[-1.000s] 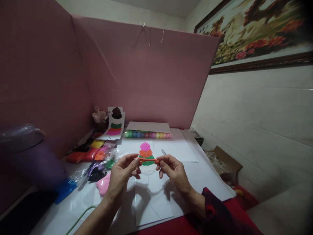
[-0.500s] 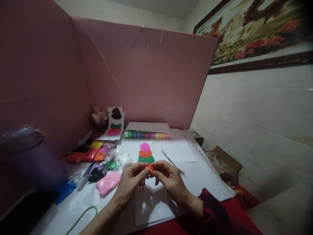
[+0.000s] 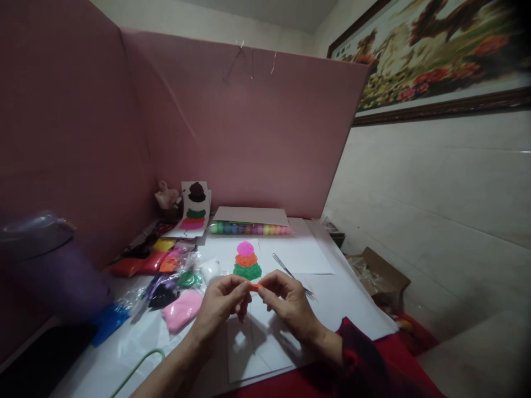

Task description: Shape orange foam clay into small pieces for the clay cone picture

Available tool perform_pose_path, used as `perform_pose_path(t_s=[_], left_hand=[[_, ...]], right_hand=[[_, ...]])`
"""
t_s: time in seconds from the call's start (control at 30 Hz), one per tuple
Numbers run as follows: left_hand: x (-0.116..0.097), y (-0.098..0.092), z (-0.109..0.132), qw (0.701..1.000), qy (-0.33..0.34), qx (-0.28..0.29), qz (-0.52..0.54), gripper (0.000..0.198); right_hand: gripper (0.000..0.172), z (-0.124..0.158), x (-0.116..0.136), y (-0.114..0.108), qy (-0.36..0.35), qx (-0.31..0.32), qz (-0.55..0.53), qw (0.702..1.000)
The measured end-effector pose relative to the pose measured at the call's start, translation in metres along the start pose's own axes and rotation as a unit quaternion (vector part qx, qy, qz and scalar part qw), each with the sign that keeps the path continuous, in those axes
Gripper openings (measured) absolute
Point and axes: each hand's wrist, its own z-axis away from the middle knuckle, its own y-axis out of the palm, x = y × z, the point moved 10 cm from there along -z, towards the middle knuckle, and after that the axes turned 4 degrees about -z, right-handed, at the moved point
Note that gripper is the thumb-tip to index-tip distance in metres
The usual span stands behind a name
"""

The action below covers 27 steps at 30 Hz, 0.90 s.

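Observation:
A small strip of orange modelling clay (image 3: 255, 287) stretches between the fingertips of both hands. My left hand (image 3: 224, 301) pinches its left end between thumb and forefinger. At the other end, my right hand (image 3: 288, 301) grips it the same way. Both hands are held above a white sheet (image 3: 259, 354) near the table's front. Just beyond the fingers lies a paper with a stacked shape in pink, orange and green (image 3: 246, 260), its surface bumpy. Metal tweezers (image 3: 288, 271) rest to the right of it, partly behind my right hand.
Bagged clay, including a pink pack (image 3: 182, 310) and a black one (image 3: 163, 297), crowds the left side. A purple container (image 3: 58, 271) stands farther left. At the back are a row of coloured pots (image 3: 251, 228) and a picture card (image 3: 194, 213). A cardboard box (image 3: 381, 273) sits right of the table.
The orange clay was a crumpled, looped lump; now it is drawn into a thin, straight strip between my fingertips. My hands have barely moved otherwise.

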Motion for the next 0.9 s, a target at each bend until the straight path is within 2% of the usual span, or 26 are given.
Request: perform_pose_path(t_s=[0.13,0.23,0.4,0.53,0.73,0.9], left_hand=[[-0.003,-0.004,0.002,0.999,-0.011,-0.017,0.047,0.024],[-0.003,-0.002,0.002,0.998,-0.014,-0.008,0.054,0.027],[0.011,0.006,-0.001,0.998,-0.035,0.042,0.027,0.035],[0.012,0.013,0.000,0.996,-0.012,0.093,-0.015,0.030],[0.012,0.008,-0.001,0.997,-0.011,0.065,-0.047,0.029],[0.012,0.004,-0.002,0.997,-0.019,0.038,-0.058,0.033]], right_hand=[[0.012,-0.003,-0.007,-0.007,0.016,-0.029,-0.010,0.999],[0.011,-0.004,-0.010,-0.008,0.026,-0.038,-0.032,0.998],[0.010,-0.001,-0.002,0.003,0.008,0.008,-0.057,0.998],[0.013,0.003,0.011,0.013,-0.039,0.060,0.005,0.997],[0.009,0.006,0.014,0.012,-0.102,0.057,0.070,0.991],[0.019,0.007,0.018,0.009,-0.128,0.035,0.091,0.987]])
